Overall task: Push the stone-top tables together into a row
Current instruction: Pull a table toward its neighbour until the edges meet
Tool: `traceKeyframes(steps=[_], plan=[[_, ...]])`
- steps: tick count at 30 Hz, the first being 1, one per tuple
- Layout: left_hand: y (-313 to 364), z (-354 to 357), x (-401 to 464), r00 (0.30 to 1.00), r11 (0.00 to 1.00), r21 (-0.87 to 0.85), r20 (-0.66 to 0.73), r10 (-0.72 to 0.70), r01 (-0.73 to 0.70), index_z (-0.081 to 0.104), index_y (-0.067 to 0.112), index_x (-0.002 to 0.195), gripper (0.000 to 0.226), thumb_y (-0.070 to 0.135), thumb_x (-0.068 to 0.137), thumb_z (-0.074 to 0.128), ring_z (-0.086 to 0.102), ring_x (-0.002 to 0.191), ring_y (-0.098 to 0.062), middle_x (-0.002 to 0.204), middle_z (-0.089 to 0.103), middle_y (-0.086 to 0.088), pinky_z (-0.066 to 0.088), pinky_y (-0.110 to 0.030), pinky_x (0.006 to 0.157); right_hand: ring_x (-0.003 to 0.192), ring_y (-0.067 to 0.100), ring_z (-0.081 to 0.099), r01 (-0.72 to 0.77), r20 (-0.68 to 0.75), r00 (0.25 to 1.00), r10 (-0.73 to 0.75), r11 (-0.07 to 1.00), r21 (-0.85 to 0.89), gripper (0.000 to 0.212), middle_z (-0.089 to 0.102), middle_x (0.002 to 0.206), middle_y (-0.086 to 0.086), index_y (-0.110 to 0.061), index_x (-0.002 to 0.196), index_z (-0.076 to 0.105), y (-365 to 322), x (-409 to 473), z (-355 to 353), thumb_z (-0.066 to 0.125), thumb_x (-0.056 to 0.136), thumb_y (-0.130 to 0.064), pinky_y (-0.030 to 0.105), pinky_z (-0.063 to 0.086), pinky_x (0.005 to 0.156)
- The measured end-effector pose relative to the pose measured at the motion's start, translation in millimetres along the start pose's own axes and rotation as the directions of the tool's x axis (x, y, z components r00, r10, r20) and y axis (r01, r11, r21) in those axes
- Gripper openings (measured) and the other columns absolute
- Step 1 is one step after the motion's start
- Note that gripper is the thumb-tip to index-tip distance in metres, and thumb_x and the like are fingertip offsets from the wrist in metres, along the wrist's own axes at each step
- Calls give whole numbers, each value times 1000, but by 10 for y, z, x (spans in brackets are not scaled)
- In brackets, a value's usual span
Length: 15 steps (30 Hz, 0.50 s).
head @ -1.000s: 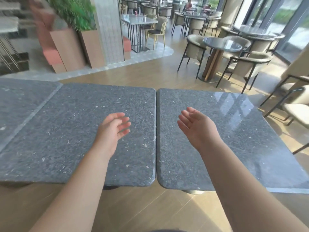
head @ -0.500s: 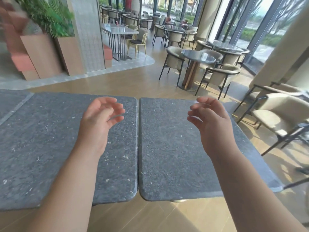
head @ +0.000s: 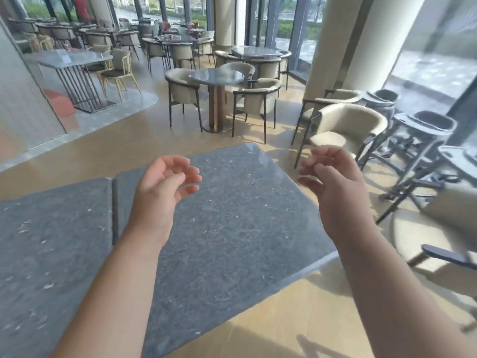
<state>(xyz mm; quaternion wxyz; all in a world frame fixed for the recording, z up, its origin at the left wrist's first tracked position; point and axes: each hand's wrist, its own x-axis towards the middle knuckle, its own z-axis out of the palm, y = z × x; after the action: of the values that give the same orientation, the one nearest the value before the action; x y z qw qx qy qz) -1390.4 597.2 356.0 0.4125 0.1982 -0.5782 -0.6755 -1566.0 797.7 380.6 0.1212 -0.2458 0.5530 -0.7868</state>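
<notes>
Left hand: our left hand (head: 165, 187) is raised over the right table, fingers loosely curled and relaxed, holding nothing and touching no stone.
Right hand: our right hand (head: 333, 187) is lifted past that table's right edge, above the floor, fingers likewise slack and empty.
Right table: the right table (head: 232, 228) lies under and between our hands, its far right corner just beyond our left fingertips.
Left table: the left table (head: 51, 249) sits to the left of our left wrist, edge to edge with the right one.
Seam: the seam (head: 113, 210) runs just left of our left forearm; it shows as a thin dark line, the two tops close and parallel, near enough flush as far as we can see. Our left forearm hides its near end.
Done: we judge these two tops joined into a row.
Left: whether more tables belong in the row we cannot tell; the left table runs out of view on that side. No further stone-top table of this kind stands to the right of our right hand, only a chair (head: 346, 130) and stools (head: 423, 135) beyond it.
Next: with both hands free, we would check the seam's alignment or look for another table to bring in.
</notes>
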Motion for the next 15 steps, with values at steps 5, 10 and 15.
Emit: traceKeyframes(steps=[5, 10, 15], plan=[[-550, 1692, 308, 984, 997, -3, 162, -75, 77, 60, 12, 102, 26, 7, 81, 47, 68, 85, -23, 87, 70, -4, 57, -33, 75, 74, 18, 62, 2, -166, 986, -5, 1000, -15, 31, 67, 81, 0, -14, 96, 61, -230, 540, -1447, 42, 78, 3, 32, 53, 73], [-1065, 2944, 422, 940, 991, 1, 317, -124, 130, 61, 12, 106, 25, 7, 86, 47, 70, 89, -23, 90, 72, -4, 57, -33, 76, 76, 18, 63, -19, -247, 969, 2, 997, -69, 30, 68, 79, -4, -14, 97, 61, -336, 865, -2484, 43, 76, -2, 30, 54, 72], [-1508, 3859, 729, 886, 985, 6, 435, -159, 174, 62, 14, 102, 21, 7, 87, 49, 68, 87, -25, 88, 70, -4, 56, -36, 76, 77, 20, 62, -54, -346, 938, 20, 995, -90, 32, 68, 82, 0, -13, 99, 62, -237, 1186, -3338, 43, 77, -1, 31, 53, 72]])
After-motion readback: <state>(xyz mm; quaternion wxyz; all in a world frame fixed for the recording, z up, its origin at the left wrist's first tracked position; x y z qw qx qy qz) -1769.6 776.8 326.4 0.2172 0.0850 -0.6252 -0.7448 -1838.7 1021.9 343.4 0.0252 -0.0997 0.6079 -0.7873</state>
